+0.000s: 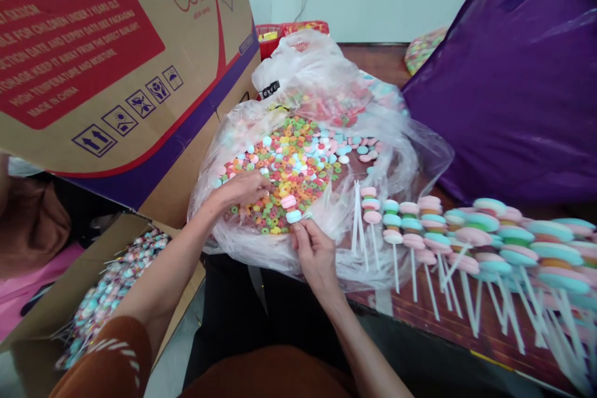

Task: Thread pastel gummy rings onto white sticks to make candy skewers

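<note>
My right hand (316,249) pinches a candy lollipop (291,209) close under its candies, with pink and pale blue discs stacked on the stick. Just left of it, my left hand (247,188) reaches into loose ring candies (298,155) of green, yellow, orange and red. Its fingers are drawn together and point down into the rings; whatever is between them is hidden. Pink, white and blue candy discs (361,149) lie mixed in and beyond the rings. All of this rests on a spread clear plastic bag (392,168).
Many stacked candy lollipops (471,230) line the table's (382,65) near right edge, with bare white sticks (357,217) at their left end. A large printed carton (186,74) stands left. Below it, an open box (28,317) holds wrapped candies. A purple bag (504,87) rises at right.
</note>
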The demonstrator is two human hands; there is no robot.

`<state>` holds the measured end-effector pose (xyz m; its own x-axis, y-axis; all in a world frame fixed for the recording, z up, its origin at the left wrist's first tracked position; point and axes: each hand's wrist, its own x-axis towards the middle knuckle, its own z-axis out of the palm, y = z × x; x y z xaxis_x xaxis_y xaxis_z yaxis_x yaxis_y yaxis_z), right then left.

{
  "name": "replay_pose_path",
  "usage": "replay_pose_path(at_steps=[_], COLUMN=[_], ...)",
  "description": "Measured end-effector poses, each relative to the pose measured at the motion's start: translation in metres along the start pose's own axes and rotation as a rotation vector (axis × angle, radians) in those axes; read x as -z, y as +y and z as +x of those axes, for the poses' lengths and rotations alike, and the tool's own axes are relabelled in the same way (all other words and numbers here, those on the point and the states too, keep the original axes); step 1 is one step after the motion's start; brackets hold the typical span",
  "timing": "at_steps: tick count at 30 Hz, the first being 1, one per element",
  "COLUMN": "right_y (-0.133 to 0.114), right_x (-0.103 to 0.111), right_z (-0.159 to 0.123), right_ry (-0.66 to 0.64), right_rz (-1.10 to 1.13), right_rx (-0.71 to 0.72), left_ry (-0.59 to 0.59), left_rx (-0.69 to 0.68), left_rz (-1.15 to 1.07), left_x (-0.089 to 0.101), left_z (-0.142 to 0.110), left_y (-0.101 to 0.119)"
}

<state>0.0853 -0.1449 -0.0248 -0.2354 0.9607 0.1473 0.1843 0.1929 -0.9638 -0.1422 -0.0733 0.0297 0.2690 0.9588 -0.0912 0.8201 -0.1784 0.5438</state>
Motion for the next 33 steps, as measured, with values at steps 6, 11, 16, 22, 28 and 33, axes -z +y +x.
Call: replay_pose_path(at_steps=[6, 11, 16, 22, 28, 33], right_y=[0.0, 0.002, 0.001, 0.002, 0.003, 0.002], right_x=[-0.001, -0.002, -0.002, -0.002, -0.003, -0.002], right_z=[0.001, 0.001, 0.001, 0.001, 0.001, 0.001], right_ry=[-0.007, -0.004, -0.006, 0.002, 0.004, -0.003], right_rz=[0.025, 0.015, 0.007, -0.007, -0.009, -0.008], right_rx=[-0.017, -0.014, -0.017, -0.008, -0.027, -0.022], left_ry=[0.202, 0.328, 0.299, 0.442, 0.459, 0.47], left_rx=[0.041, 0.061, 0.103, 0.147, 0.048, 0.118], left_rz=[-0.266, -0.317, -0.301, -0.268, -0.044, -0.129], left_x=[0.016, -0.009, -0.032, -0.042, -0.05, -0.045], left_z=[-0.022, -0.054, -0.072, -0.076, -0.067, -0.055], left_y=[0.001, 0.017, 0.007, 0.004, 0.024, 0.02])
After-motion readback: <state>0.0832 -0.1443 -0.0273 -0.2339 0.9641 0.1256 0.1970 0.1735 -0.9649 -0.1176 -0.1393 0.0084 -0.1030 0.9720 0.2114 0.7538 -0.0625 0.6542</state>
